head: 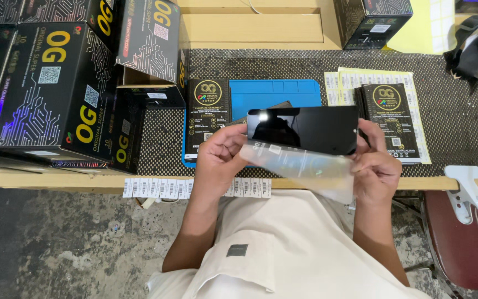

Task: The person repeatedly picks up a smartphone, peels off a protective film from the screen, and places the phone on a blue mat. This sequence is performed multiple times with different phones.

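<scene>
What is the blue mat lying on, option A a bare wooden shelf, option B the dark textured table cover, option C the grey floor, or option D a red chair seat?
B: the blue mat lies flat on the dark textured table cover, behind the black glass panel held by both hands.

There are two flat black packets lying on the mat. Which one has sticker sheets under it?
The black packet on the right, beside the right hand. It rests on pale yellow sticker sheets; the left packet lies against the blue mat.

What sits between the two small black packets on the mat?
Head view: a blue tray lies between the left packet and right packet, partly hidden by the held black screen panel.
</scene>
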